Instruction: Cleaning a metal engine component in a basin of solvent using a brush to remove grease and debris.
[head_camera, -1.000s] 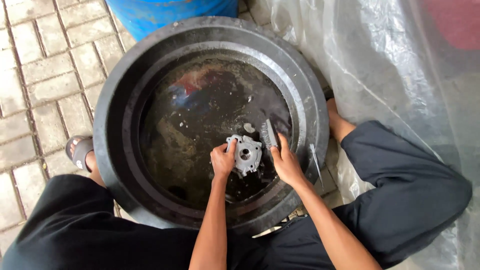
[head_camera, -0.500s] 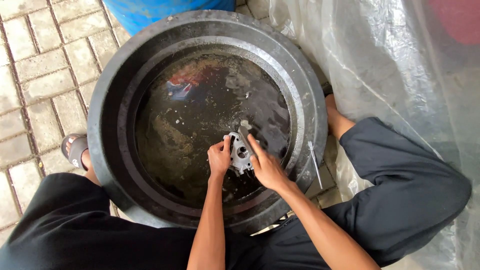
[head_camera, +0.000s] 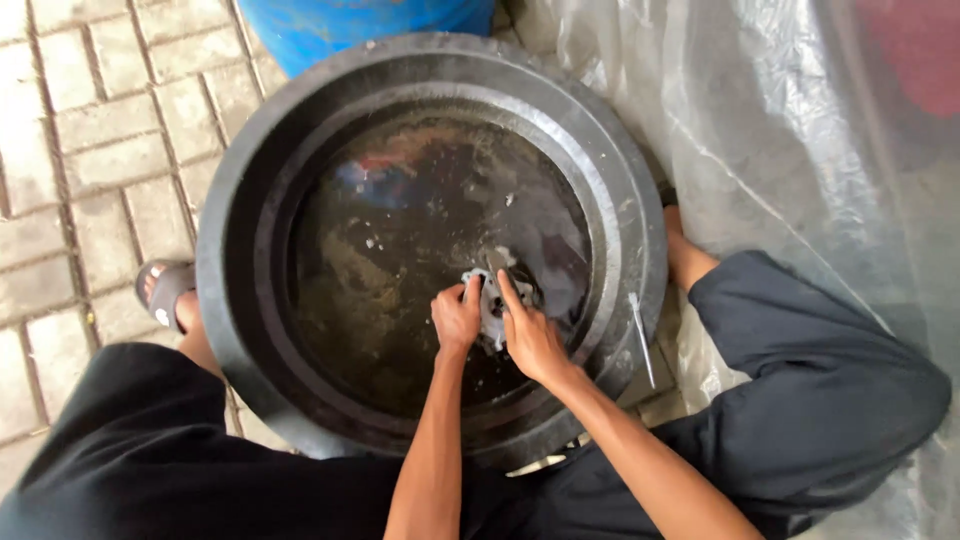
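At frame centre, the left hand (head_camera: 456, 318) and right hand (head_camera: 530, 338) both clasp a small metal part (head_camera: 493, 298) in the black basin (head_camera: 640, 250); wet fingers could likely let it slip under the murky water.

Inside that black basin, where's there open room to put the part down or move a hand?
Open dark water fills the left and far side of the black basin. It is crowded near the right, where left hand and right hand grip the metal part.

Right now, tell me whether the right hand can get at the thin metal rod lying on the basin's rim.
Probably yes: the rod lies bare on the rim beside the right hand, nothing between, though that hand is on the metal part.
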